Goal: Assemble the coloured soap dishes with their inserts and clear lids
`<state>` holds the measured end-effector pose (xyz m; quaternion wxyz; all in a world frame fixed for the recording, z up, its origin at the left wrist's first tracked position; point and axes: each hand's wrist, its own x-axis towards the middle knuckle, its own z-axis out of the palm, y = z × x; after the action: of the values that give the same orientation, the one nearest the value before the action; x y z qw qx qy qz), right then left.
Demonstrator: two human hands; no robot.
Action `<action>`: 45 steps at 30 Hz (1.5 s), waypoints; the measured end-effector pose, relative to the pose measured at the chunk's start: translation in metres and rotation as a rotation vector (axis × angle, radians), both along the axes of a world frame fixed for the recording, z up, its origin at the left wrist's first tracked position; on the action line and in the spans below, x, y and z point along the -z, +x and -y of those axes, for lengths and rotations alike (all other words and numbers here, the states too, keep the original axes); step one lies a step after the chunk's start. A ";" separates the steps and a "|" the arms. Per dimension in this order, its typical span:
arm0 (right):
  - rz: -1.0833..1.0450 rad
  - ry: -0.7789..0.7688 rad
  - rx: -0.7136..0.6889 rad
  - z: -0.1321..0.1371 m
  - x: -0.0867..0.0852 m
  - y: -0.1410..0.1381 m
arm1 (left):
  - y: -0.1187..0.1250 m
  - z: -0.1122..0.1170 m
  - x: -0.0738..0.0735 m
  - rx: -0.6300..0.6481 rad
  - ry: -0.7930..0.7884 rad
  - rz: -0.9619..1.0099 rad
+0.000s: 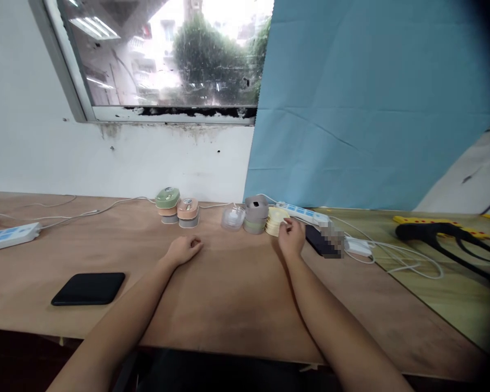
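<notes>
My left hand (184, 249) rests on the wooden table, fingers loosely curled, with a gap between thumb and fingers and nothing in it. Beyond it stand two small stacks of boxes: a green-lidded box (167, 198) on top of the left one, a peach-lidded box (188, 208) on the right. My right hand (292, 237) is at the right side of a stack of pale yellow round pieces (271, 222), fingers bent and pinched; what they hold, if anything, is hidden. Left of that stack are a grey box (256, 207) on a greenish one and a clear plastic container (232, 217).
A black phone-like slab (89, 288) lies at the front left. Power strips sit at the far left (12, 236) and behind my right hand (304, 212). A dark flat object (320, 241), a white adapter (358, 246) and loose cables lie to the right, beside black straps (428, 235).
</notes>
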<state>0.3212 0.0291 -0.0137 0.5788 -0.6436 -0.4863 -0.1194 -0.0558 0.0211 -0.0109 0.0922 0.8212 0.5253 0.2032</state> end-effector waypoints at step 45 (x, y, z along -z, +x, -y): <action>0.365 -0.676 -0.564 0.033 -0.003 -0.111 | 0.027 0.014 0.001 0.000 0.138 0.174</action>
<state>0.2106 -0.0037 -0.0106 0.2518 -0.6071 -0.7475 0.0960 -0.0292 0.0068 -0.0121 0.0807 0.8049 0.4998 0.3096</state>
